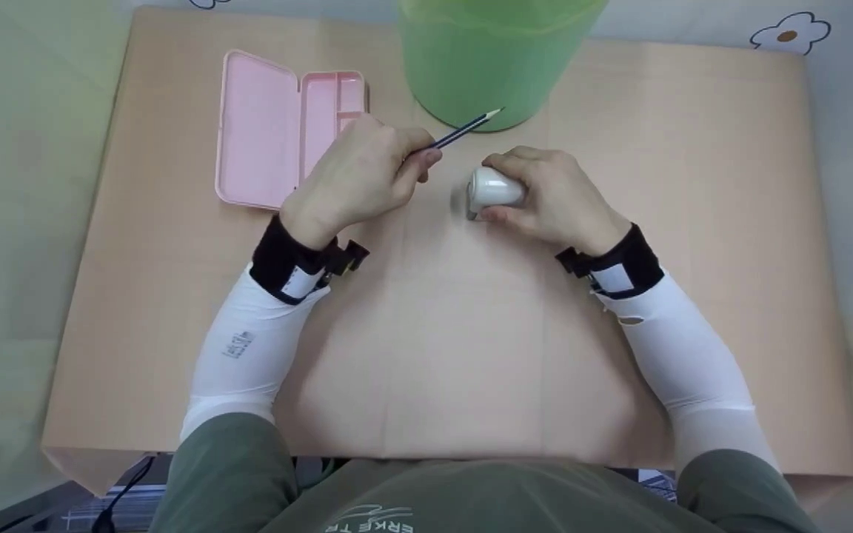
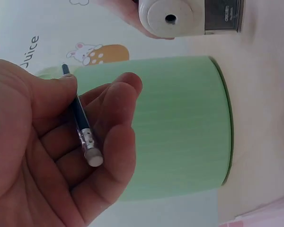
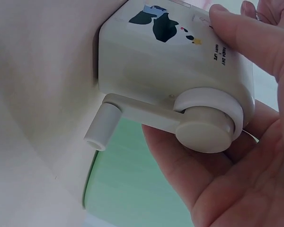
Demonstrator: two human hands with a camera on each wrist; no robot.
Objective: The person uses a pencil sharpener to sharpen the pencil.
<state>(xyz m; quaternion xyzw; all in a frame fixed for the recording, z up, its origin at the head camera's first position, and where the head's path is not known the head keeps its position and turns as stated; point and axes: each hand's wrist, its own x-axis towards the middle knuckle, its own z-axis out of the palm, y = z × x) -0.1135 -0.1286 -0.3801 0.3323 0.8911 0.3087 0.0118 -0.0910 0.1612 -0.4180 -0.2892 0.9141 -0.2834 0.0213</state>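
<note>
My left hand (image 1: pixel 363 174) pinches a dark blue striped pencil (image 1: pixel 463 133), its sharpened tip aimed up and to the right in the head view. At its other end, the left wrist view shows a metal band and white eraser (image 2: pixel 94 157). My right hand (image 1: pixel 563 194) grips a white crank pencil sharpener (image 1: pixel 497 188) around its top, at the table. The sharpener's round pencil hole (image 2: pixel 171 19) faces the left wrist camera. Its crank handle (image 3: pixel 146 113) and a printed panda picture appear in the right wrist view. Pencil and sharpener are apart.
A tall green bin (image 1: pixel 486 74) stands at the back, just beyond both hands. Left of it lies an opened pink pencil case (image 1: pixel 256 141), partly hidden by my left hand. A tan cover lies over the table (image 1: pixel 463 355).
</note>
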